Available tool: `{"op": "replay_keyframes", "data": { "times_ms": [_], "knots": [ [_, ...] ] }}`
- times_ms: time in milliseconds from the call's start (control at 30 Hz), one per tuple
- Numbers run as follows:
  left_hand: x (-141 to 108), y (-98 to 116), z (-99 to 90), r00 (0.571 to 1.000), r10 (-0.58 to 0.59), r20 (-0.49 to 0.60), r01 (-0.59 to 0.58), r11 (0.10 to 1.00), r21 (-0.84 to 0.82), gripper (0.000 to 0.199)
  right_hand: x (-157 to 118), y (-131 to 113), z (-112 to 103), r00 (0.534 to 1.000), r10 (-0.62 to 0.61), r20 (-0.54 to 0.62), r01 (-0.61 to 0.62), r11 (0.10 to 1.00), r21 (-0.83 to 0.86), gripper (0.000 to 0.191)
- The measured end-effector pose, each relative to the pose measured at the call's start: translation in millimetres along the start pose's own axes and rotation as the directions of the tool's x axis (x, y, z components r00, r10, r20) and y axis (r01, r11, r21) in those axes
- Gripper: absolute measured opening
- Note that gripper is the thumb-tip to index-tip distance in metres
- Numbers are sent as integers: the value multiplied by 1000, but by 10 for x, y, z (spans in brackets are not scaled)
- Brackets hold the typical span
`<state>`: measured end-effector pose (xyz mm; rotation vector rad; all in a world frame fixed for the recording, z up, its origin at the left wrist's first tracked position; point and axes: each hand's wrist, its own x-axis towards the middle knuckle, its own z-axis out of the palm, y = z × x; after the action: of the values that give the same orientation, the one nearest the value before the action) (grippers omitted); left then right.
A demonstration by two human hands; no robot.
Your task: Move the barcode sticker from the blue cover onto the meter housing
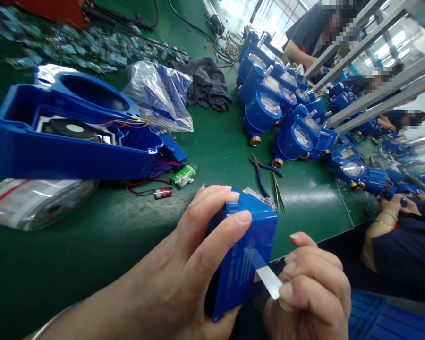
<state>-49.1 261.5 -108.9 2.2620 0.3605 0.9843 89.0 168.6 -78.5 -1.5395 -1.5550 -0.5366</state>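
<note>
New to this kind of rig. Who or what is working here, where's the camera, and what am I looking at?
No robot: one person, two bare hands, one head-worn camera looking forward and down. The only picture is that view.

The left hand holds a blue box; the right hand pinches a pale strip that reaches the box's printed face.

On the green table: an open blue housing with wires, a green cylinder, a red one, cutters, tweezers, a dark cloth and blue meters. Other people sit beyond.

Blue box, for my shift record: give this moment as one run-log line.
left hand: holds blue box | right hand: pinches pale strip over its printed face | beyond: pliers, tweezers
</note>
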Motion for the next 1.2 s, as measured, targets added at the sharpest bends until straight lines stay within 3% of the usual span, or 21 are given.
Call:
{"op": "replay_keyframes", "data": {
  "times_ms": [267, 500, 700, 967, 1200],
  "knots": [
    [-20, 10, 14, 999, -12, -31, 11, 999, -30, 84, -12, -63, 55, 987, 103, -121, -96, 993, 68, 35],
    [-12, 8, -5, 1000, -5, -11, 5, 1000, -5, 83, -35, -58, 50, 986, 104, -130, -94, 992, 84, 36],
    [10, 9, -16, 1000, 2, 2, -2, 1000, 13, 85, -80, 30, 74, 979, -15, -204, 36, 994, 100, 37],
    [8, 1, 15, 1000, 6, -20, -6, 1000, 5, 89, -92, -40, 81, 970, 109, -217, -84, 989, 123, 39],
    [6, -8, 22, 998, 8, -56, -8, 1000, -4, 89, -92, -22, 70, 973, 67, -222, -42, 992, 117, 39]
  ]
}}
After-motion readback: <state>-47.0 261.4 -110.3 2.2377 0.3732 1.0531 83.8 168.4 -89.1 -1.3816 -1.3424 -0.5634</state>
